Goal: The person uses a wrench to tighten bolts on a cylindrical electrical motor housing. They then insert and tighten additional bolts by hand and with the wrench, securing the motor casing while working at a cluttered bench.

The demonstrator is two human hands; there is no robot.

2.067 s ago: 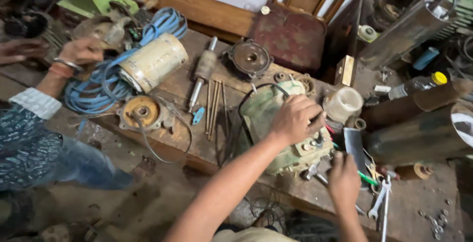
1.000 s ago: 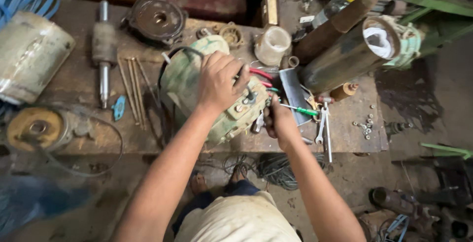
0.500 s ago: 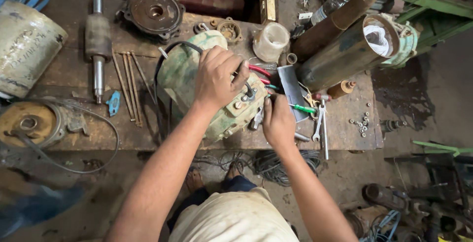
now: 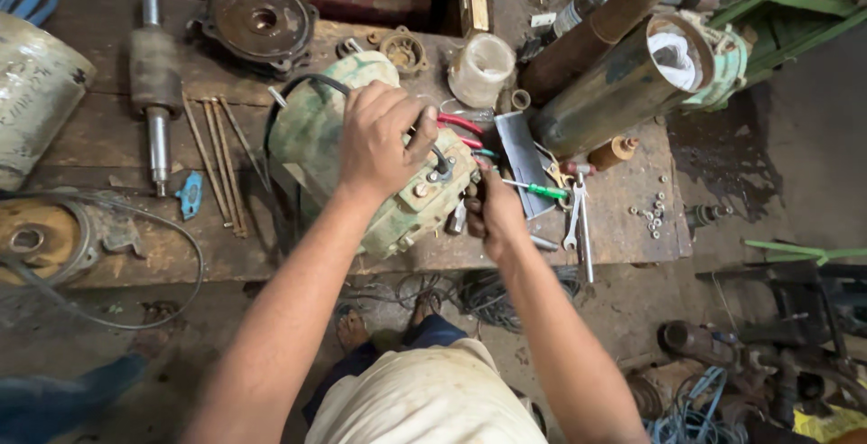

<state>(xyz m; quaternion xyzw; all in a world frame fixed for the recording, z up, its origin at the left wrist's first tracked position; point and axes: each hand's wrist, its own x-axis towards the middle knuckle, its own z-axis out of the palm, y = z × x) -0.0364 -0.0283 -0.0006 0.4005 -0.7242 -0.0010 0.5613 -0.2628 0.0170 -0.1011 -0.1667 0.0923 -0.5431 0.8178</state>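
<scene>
Head view: left hand (image 4: 377, 141) clamped over green motor (image 4: 312, 132) at bench (image 4: 99, 146) front edge. Right hand (image 4: 492, 212) fisted on small tool at terminal end, tool type unclear. Risk: tool slips, motor rolls off edge if grip loosens.

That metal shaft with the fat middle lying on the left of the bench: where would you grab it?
Probably around the thick drum of the rotor shaft, coming from above. It lies flat and alone on the wooden bench, its thin ends offering less to hold.
</scene>
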